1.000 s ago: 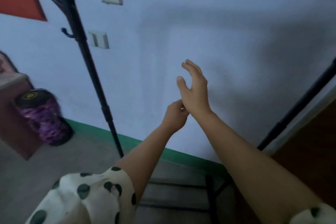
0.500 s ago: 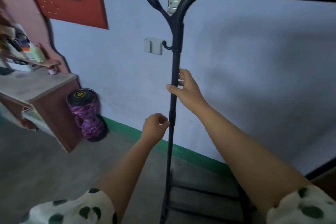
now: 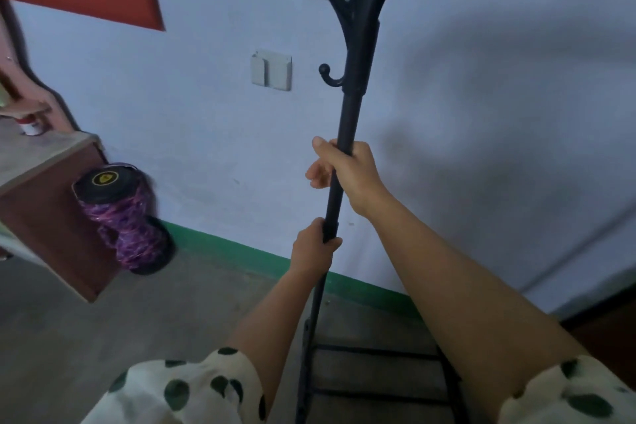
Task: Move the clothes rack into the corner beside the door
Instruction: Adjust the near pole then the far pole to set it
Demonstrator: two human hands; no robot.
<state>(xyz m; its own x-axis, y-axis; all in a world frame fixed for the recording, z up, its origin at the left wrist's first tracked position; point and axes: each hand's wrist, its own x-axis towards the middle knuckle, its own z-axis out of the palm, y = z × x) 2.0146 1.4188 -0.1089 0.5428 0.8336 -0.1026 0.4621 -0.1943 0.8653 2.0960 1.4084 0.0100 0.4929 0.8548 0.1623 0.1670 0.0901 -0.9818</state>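
With both hands stacked on one upright: right hand (image 3: 347, 172) clamped high, left hand (image 3: 315, 244) clamped low on clothes rack (image 3: 347, 120), likely for steering leverage toward corner.

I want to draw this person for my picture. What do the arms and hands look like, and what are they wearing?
Both arms are bare from above the elbow down. The left hand and right hand wear no gloves, and no rings or watch show. Each arm comes out of a short, loose sleeve: the left sleeve and right sleeve are cream with dark green polka dots.
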